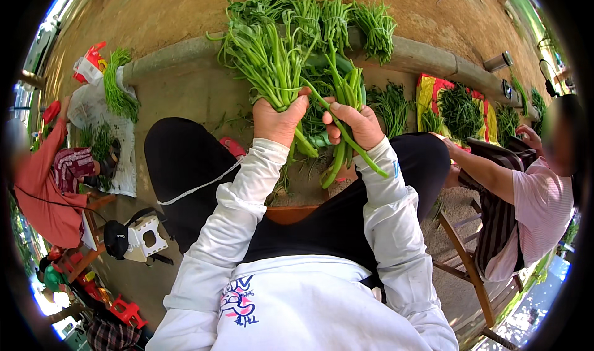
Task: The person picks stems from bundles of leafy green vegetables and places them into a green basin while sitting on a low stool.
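In front of my lap, my left hand point(275, 122) is closed round a thick bunch of water spinach point(263, 63), leaves fanning upward and cut stems poking out below. Just right of it, my right hand point(359, 127) grips a few thicker water spinach stems point(346, 88). One long stem slants across its fingers and down past the wrist. The two hands are close together. Beyond them, tied bunches of greens point(336, 20) lie in a row along the concrete curb point(427, 52). Loose greens between my knees are partly hidden by my hands.
A white string point(204, 190) crosses my left thigh. At left, a person in a red top point(49, 171) sits by a white sack point(127, 143). At right, a person in a pale pink top point(532, 196) sits near greens on a red-and-yellow sack point(427, 94). A white folding stool point(147, 239) stands behind left.
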